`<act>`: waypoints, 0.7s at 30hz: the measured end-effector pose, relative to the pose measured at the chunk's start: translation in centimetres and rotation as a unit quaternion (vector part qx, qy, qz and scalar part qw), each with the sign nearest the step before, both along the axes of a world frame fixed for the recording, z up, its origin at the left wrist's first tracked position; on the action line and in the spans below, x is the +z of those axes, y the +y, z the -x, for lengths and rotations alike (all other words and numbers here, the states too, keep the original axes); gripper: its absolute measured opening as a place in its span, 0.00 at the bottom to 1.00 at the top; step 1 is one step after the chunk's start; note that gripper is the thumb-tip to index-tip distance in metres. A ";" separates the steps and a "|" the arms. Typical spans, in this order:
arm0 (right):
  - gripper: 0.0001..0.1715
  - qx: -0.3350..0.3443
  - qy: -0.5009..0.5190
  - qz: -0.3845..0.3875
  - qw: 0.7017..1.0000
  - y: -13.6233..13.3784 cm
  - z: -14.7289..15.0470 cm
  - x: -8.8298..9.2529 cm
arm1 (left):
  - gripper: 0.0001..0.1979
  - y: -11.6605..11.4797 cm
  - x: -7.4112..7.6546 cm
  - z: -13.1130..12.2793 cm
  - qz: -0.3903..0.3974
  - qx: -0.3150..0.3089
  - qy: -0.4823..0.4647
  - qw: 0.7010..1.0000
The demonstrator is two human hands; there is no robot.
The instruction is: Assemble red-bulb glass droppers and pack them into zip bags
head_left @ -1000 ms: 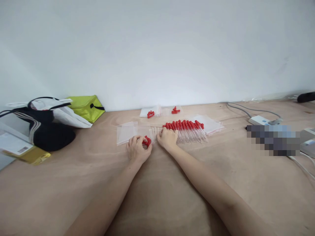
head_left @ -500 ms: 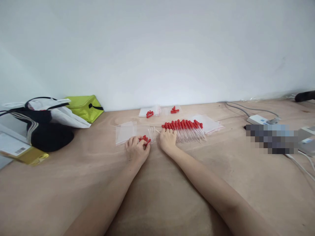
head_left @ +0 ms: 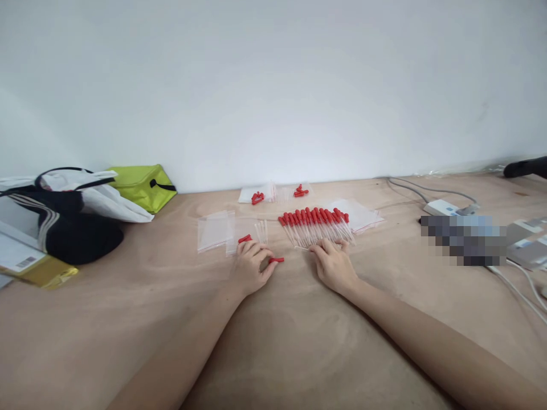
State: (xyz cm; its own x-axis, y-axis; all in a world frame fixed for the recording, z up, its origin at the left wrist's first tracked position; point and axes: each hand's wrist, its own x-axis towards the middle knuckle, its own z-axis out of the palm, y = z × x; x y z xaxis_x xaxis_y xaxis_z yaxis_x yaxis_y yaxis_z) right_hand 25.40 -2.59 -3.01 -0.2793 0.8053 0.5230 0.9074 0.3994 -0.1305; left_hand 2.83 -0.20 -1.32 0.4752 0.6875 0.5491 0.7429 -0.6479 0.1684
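My left hand [head_left: 251, 266] rests on the wooden table [head_left: 273, 341], thumb and forefinger pinched on a small red-capped dropper [head_left: 276, 260]. Another red cap [head_left: 244, 238] shows just past its fingers, beside a few clear tubes [head_left: 261, 230]. My right hand [head_left: 334, 263] lies flat with its fingers stretched out. Its fingertips touch the near ends of a row of red-capped droppers [head_left: 314, 223]. Empty clear zip bags [head_left: 213, 230] lie to the left of my left hand.
More clear bags [head_left: 363, 215] lie right of the row, and two small bags with red caps [head_left: 257, 197] sit by the wall. A black-and-white bag [head_left: 77, 219], green pouch [head_left: 143, 185] and yellow box [head_left: 40, 272] are left. Cables and adapters [head_left: 447, 206] are right.
My right hand has moved right and back, from the left end of the dropper row to its near edge. My left hand has drawn back slightly, now showing a single red cap at its thumb.
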 end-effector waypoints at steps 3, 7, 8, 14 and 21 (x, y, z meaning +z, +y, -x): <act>0.12 0.040 0.020 -0.002 0.999 -0.2 0.0 0.2 | 0.11 0.1 -0.1 -0.2 0.013 0.002 0.019 1.000; 0.12 0.077 0.036 0.009 0.996 -0.1 0.7 0.3 | 0.08 0.2 -0.3 -0.6 0.022 0.007 0.034 0.999; 0.12 0.083 0.040 0.011 0.996 -0.1 0.8 0.3 | 0.07 0.2 -0.3 -0.7 0.027 0.010 0.031 0.999; 0.12 0.102 0.075 0.020 0.992 0.1 0.6 0.0 | 0.07 -0.4 0.1 -1.2 0.083 0.035 -0.004 0.996; 0.11 0.107 0.067 0.024 0.992 0.1 0.6 0.1 | 0.08 -0.6 0.3 -1.5 0.109 -0.005 -0.024 0.994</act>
State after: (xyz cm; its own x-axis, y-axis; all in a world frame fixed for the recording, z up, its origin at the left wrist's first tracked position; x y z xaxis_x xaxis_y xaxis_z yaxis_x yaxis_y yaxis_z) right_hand 24.76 -2.45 -2.90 -0.3767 0.7596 0.5301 0.7754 0.5717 -0.2681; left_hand 4.36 -0.84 -1.02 0.4595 0.7883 0.4092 0.7241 -0.5993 0.3414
